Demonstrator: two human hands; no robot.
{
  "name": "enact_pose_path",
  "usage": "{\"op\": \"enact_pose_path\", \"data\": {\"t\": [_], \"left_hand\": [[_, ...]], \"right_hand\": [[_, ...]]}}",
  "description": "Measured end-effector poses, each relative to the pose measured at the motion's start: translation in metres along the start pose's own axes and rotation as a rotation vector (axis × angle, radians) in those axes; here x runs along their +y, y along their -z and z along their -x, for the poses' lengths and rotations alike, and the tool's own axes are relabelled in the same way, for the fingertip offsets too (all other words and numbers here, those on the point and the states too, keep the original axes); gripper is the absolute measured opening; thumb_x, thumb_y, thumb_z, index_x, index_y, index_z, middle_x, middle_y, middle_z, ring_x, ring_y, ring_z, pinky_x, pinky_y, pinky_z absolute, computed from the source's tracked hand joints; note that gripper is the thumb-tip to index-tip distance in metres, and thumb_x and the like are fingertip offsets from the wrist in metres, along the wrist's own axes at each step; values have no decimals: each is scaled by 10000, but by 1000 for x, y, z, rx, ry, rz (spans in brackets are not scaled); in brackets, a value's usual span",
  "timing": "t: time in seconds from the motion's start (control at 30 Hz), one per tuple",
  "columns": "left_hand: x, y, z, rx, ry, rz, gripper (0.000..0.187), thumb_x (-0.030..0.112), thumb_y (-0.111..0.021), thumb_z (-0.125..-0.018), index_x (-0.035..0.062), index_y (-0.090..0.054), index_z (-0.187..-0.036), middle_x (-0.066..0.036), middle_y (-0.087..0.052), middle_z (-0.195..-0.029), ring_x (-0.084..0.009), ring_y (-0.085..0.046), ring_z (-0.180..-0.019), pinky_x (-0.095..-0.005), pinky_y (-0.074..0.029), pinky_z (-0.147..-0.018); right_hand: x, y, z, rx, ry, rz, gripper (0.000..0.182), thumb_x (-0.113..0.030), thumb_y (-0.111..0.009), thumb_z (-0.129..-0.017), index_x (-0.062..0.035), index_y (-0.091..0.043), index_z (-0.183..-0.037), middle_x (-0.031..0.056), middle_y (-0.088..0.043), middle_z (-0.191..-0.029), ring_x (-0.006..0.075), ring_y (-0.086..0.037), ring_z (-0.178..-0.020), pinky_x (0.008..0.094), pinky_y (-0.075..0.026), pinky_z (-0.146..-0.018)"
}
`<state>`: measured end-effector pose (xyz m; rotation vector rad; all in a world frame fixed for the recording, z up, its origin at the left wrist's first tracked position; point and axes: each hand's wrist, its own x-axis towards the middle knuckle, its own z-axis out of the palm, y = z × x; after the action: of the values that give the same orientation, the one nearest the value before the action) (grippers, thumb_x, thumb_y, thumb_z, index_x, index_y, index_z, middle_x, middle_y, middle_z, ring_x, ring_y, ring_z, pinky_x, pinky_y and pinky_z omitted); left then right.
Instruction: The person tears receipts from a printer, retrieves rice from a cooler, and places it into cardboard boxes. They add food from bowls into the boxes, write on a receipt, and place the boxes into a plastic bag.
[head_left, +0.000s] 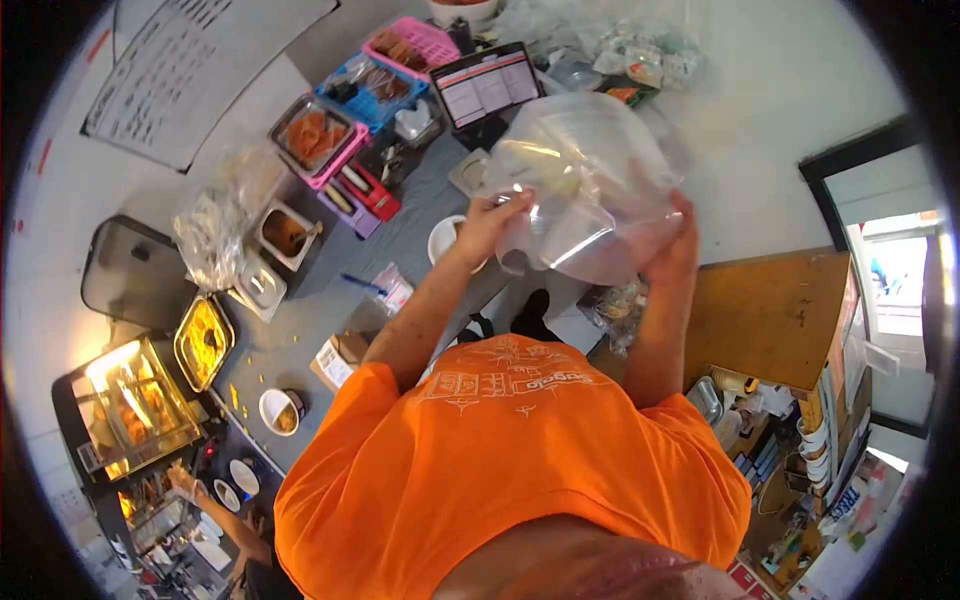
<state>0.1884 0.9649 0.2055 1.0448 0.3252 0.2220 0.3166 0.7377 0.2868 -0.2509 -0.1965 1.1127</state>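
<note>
A large clear plastic bag or sheet (585, 190) is spread between my two hands, above the table's right end. My left hand (492, 222) pinches its near left edge. At its right side my right hand (672, 240) grips it, with some fingers seen through the plastic. Below my left hand, partly hidden by it, a white round bowl (440, 240) stands on the grey table (335, 285). A small metal container (468, 172) sits just left of the plastic.
Metal trays (312, 135) of food, coloured baskets (412, 45) and a tablet-like display (487, 87) line the table's back. A lit food warmer (130, 405) stands far left. A co-worker's arm (222, 515) shows lower left. A wooden surface (765, 315) lies at right.
</note>
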Motion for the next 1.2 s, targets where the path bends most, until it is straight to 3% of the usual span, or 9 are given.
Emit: {"op": "enact_pose_path", "data": {"t": [0.27, 0.47, 0.53, 0.7, 0.77, 0.9, 0.93, 1.0, 1.2], "left_hand": [[6, 77, 85, 52, 56, 105, 255, 177, -694, -853, -25, -667, -1006, -24, -653, -819, -83, -581, -673, -208, -455, -594], [-27, 77, 104, 123, 22, 37, 292, 133, -715, -808, -35, -636, -1033, -86, -663, -939, -142, -627, -831, -289, -521, -702], [-44, 68, 101, 35, -138, -25, 321, 122, -728, -779, -35, -625, -1039, -64, -661, -920, -133, -627, -843, -269, -513, -728], [-84, 12, 82, 292, -372, -691, 414, 202, -743, -765, -35, -590, -1068, -96, -658, -962, -185, -647, -878, -294, -517, -774], [-57, 7, 72, -334, 119, -489, 467, 283, -754, -753, -8, -583, -1076, -141, -653, -988, -224, -646, -881, -318, -522, -761], [-33, 27, 110, 129, 43, -350, 403, 301, -703, -806, -13, -603, -1038, -105, -652, -923, -169, -617, -775, -318, -504, -634], [-77, 95, 87, 167, -354, -566, 322, 294, -646, -856, -7, -616, -965, -61, -625, -822, -153, -588, -711, -334, -485, -585], [-10, 103, 129, 663, -71, -592, 199, 265, -588, -876, 78, -641, -834, -17, -577, -724, -127, -525, -611, -305, -440, -520], [-54, 64, 174, 564, 73, 81, 142, 60, -557, -775, 57, -562, -917, -4, -527, -769, -94, -496, -655, -258, -401, -509]], "right_hand": [[-22, -22, 28, 197, 82, 576, 405, -333, -490, -921, -63, -518, -1223, 278, -374, -1405, 452, -406, -1259, 522, -396, -988], [-24, 25, 7, 745, -118, 1779, 320, -238, -681, -829, -15, -632, -1052, 97, -645, -966, 205, -604, -943, 353, -475, -833], [13, 39, 3, 900, 388, 2199, 307, -309, -685, -836, -20, -656, -935, 78, -652, -888, 152, -591, -861, 321, -467, -740], [140, 53, 2, 189, -257, 1818, 306, -292, -653, -867, 6, -652, -938, 62, -652, -814, 122, -583, -720, 285, -461, -644], [139, 33, 1, 372, -348, 1458, 261, -242, -650, -867, 4, -655, -952, 58, -648, -813, 133, -599, -688, 279, -473, -645], [29, 85, 25, 569, -69, 1600, 189, -178, -629, -867, 9, -631, -836, 64, -619, -760, 152, -599, -649, 282, -475, -605], [-32, 100, 27, 860, 202, 1683, 176, -148, -584, -879, 14, -604, -813, 74, -609, -733, 181, -593, -594, 292, -481, -550], [-121, 65, 48, 1258, 614, 1690, 153, -136, -560, -866, 13, -594, -851, 105, -618, -770, 202, -611, -569, 279, -470, -435], [-209, 97, -25, 743, 1023, 1159, 204, -133, -652, -826, 46, -594, -906, 122, -589, -957, 253, -606, -895, 355, -584, -687]]}}
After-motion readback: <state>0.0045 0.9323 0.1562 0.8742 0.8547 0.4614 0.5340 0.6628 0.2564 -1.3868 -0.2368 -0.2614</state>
